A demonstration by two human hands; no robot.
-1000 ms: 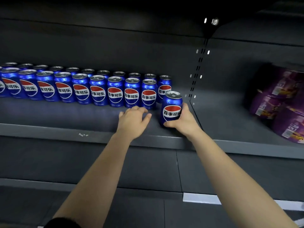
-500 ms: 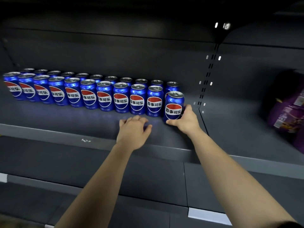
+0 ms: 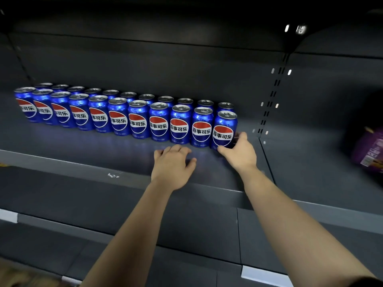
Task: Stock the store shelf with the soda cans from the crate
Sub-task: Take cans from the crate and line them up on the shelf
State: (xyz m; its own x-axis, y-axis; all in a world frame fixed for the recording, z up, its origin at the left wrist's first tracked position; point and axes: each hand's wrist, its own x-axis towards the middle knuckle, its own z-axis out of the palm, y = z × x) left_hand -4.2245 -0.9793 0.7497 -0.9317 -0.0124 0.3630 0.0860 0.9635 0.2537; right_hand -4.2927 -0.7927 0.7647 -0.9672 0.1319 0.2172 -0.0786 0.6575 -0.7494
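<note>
Curling round the base of the last Pepsi can [image 3: 224, 130], the right hand [image 3: 240, 154] held it upright at the right end of the front row [image 3: 118, 119] on the shelf [image 3: 83, 162]. The left hand [image 3: 173, 164] lay flat and empty just before that row. A sideways jerk on release could probably topple the can into the row.

The soda cans [image 3: 158, 123] look like metal, the blue sides glossy and smooth, the silver lids a little duller. The shelf [image 3: 83, 146] is dark grey painted metal, matt and smooth. The purple packs [image 3: 369, 152] seem shiny plastic.
</note>
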